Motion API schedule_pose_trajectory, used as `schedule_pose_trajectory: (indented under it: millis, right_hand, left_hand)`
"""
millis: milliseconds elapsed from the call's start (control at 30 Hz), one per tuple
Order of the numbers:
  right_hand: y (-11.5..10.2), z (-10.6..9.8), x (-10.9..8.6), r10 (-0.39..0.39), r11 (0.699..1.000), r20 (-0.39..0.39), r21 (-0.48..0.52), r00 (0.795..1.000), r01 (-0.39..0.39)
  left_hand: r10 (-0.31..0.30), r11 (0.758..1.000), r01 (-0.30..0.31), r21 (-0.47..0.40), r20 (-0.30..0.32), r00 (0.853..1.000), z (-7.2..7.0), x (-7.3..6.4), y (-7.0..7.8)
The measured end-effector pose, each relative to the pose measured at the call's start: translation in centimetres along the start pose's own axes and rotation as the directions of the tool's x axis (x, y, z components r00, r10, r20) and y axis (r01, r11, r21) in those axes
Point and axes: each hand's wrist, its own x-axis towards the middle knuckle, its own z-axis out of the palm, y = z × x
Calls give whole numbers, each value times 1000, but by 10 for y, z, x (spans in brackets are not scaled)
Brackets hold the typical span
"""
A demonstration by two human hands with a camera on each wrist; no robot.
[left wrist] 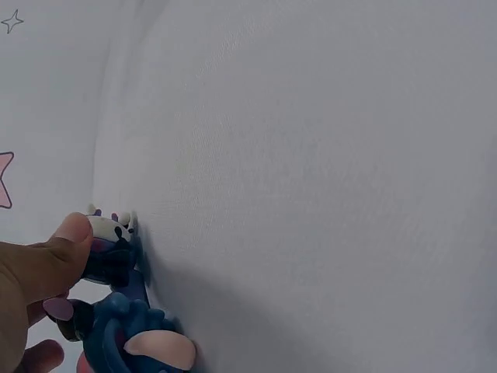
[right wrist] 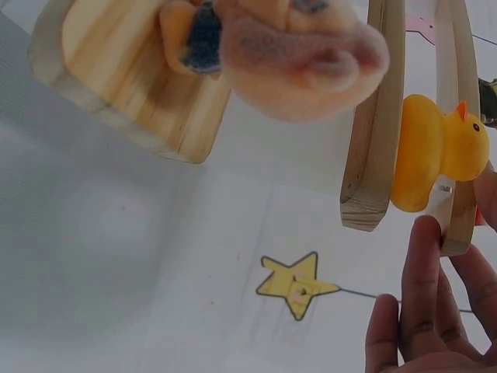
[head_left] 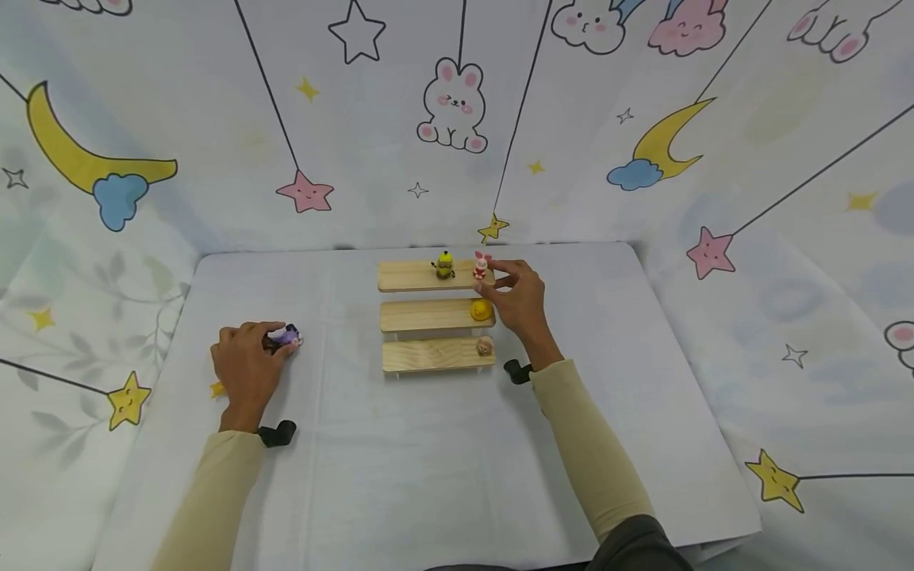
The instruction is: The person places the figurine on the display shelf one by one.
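My left hand (head_left: 246, 365) is at the left of the table, its thumb and fingers around a small purple, white and dark figurine (head_left: 289, 336). In the left wrist view the thumb presses a white-and-dark-blue figurine (left wrist: 109, 237), with a blue figure with a pale ear (left wrist: 140, 338) right below it. At the right end of the top shelf, my right hand (head_left: 524, 297) pinches a pink-and-red figurine (head_left: 481, 267) standing upright. In the right wrist view that figurine is mostly hidden behind the shelf edge and fingers.
A three-step wooden rack (head_left: 410, 317) stands mid-table. A yellow-green figurine (head_left: 445, 267) is on its top step, a yellow rubber duck (right wrist: 439, 155) on the middle, a fuzzy tan figurine (right wrist: 303, 66) on the lowest. A small orange-yellow shape (head_left: 217, 389) shows beside the left hand.
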Motion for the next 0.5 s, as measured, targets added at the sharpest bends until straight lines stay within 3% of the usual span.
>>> schedule_pose_trajectory:
  millis: [200,500]
  right_hand:
    - [2,0,0,-4,1000,-1,-1,1000,4]
    - [3,0,0,-14,1000,-3,-9,1000,14]
  left_hand:
    - [24,998,-30,57,106,994,1,5,5]
    - [55,998,-60,27,159,986,14,18,18]
